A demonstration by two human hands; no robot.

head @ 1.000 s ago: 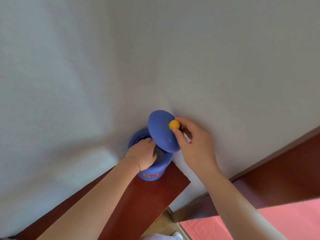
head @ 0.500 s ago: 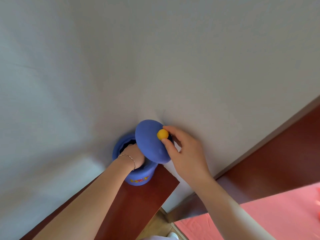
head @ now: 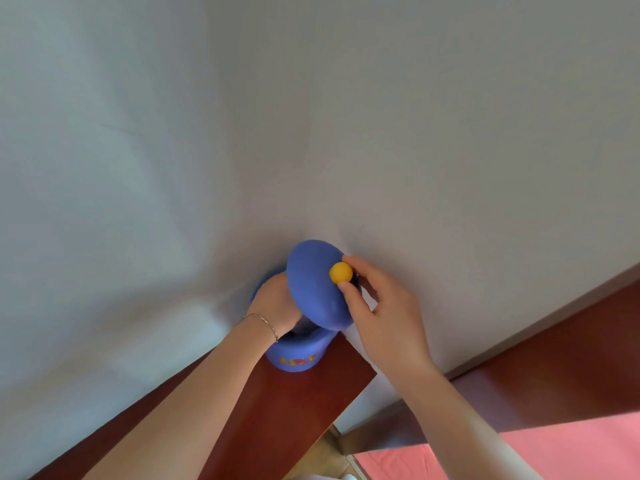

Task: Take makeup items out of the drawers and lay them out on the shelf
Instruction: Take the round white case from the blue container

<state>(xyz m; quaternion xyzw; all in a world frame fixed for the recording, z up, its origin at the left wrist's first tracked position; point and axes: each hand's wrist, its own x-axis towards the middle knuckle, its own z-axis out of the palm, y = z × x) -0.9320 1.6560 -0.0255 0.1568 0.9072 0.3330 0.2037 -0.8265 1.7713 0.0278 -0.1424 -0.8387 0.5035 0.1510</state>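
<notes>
A blue jar [head: 298,356] with small yellow and red marks stands at the end of a dark red wooden shelf [head: 277,420], against the white wall. My right hand [head: 384,317] holds its blue lid [head: 317,285] tilted up beside the opening, fingers pinched on the yellow knob [head: 341,273]. My left hand [head: 275,304] reaches into the jar's mouth; its fingers are hidden behind the lid, so I cannot see whether they hold anything. A thin bracelet circles the left wrist.
The white wall [head: 311,116] fills most of the view. Lower right runs a dark red wooden frame [head: 571,344] with a pink bedspread [head: 540,452] below it. A strip of light floor [head: 322,459] shows between shelf and bed.
The lid stays lifted in my right hand. My left hand has sunk from the jar's rim deeper into the opening, further behind the lid. The camera has shifted slightly.
</notes>
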